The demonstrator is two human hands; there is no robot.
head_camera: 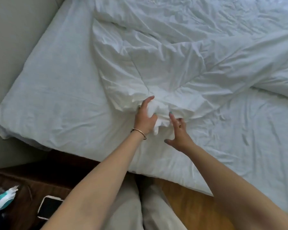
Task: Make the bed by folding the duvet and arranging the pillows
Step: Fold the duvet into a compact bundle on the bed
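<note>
Head view looks down on a bed [40, 103] with a wrinkled white sheet. The crumpled white duvet [165, 60] lies across its upper and middle part, one corner bunched near the bed's edge. The left hand [145, 118], a thin bangle [139, 132] at its wrist, grips that bunched corner. The right hand [178, 131] is beside it, fingers spread and reaching at the fabric, not closed on it. A dark phone [49, 207] lies lower left; no writing is readable anywhere.
</note>
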